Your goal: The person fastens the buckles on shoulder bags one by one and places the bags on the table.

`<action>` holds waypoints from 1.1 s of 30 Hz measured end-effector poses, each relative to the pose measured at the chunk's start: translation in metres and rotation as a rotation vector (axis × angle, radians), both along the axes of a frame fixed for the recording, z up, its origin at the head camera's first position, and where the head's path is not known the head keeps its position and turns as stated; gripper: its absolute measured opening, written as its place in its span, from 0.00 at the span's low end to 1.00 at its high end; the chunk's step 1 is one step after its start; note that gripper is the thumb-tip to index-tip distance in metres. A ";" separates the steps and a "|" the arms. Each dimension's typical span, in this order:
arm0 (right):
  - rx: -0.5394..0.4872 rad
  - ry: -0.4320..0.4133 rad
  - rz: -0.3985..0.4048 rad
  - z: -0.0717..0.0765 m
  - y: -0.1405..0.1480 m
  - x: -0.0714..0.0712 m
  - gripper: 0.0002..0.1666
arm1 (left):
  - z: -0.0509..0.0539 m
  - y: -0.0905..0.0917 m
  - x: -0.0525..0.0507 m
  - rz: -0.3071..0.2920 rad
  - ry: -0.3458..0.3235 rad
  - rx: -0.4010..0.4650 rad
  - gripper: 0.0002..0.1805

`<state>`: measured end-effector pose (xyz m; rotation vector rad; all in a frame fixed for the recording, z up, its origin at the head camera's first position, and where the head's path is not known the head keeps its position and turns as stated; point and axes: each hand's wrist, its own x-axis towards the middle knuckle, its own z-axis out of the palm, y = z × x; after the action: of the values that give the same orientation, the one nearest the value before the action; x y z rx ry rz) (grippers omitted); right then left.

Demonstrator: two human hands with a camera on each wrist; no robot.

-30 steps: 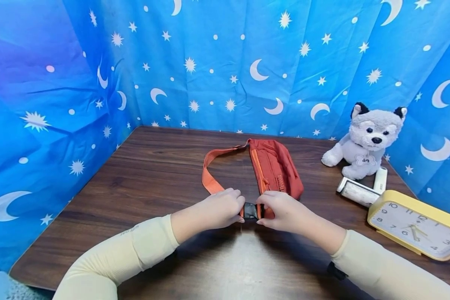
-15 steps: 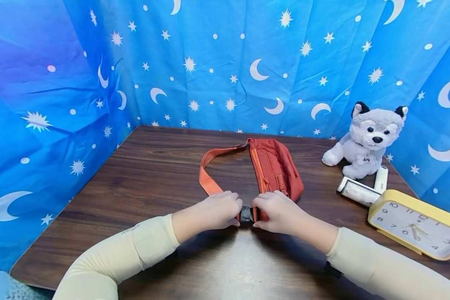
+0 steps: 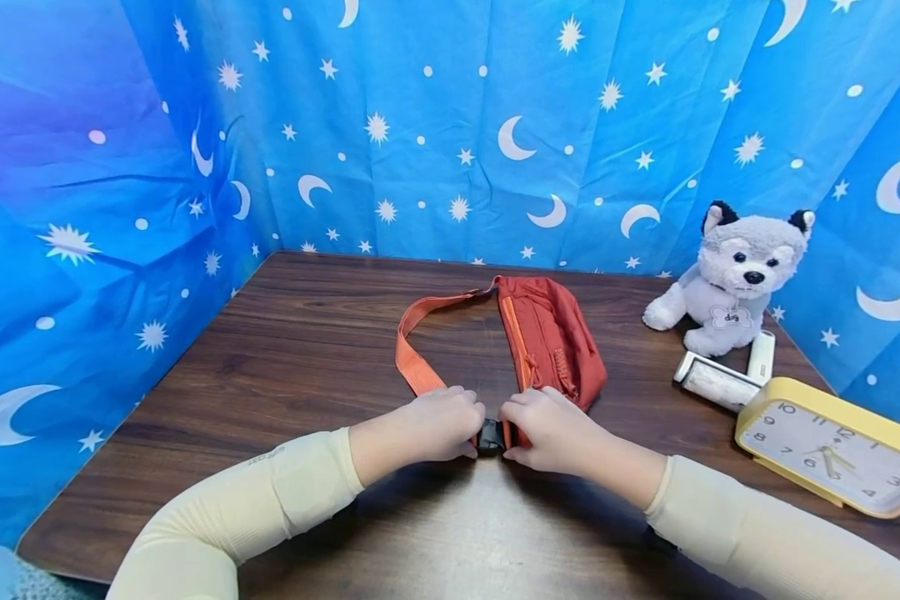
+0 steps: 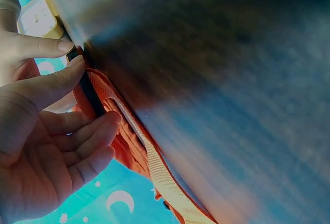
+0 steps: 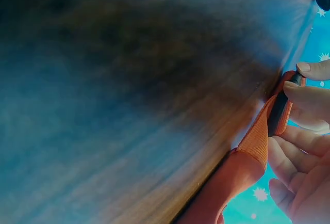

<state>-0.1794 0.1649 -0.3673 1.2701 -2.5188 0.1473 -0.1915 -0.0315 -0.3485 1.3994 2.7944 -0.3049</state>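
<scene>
A rust-red waist bag (image 3: 551, 342) lies on the wooden table, its orange strap (image 3: 417, 333) looped out to the left. At the strap's near end is a black side-release buckle (image 3: 489, 437), its two halves joined between the hands. My left hand (image 3: 438, 423) pinches the buckle's left end and strap between thumb and fingers. Opposite it, my right hand (image 3: 551, 432) pinches the right end, close to the bag's near corner. In the left wrist view the black buckle edge (image 4: 92, 94) shows between thumb and fingertips; the right wrist view shows the webbing (image 5: 255, 139) folded beside the right fingers.
To the right stand a grey-and-white plush dog (image 3: 735, 279) and a yellow alarm clock (image 3: 832, 450). Between them lie a silver-white rectangular object (image 3: 716, 382) and a small white stick-like object (image 3: 761, 358). A blue star-and-moon curtain (image 3: 450, 125) borders the table (image 3: 285, 333).
Both hands, with the buckle, have shifted slightly left and nearer the person. The strap loop has moved a little left. The bag body stays almost in place.
</scene>
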 end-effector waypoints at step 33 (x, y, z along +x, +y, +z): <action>-0.113 0.032 -0.001 0.011 0.001 -0.004 0.23 | 0.003 -0.004 -0.009 -0.053 0.136 0.133 0.24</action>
<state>-0.1834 0.1657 -0.3560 1.2171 -2.4468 0.2633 -0.2009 -0.0360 -0.3458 1.5383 2.9390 -0.2269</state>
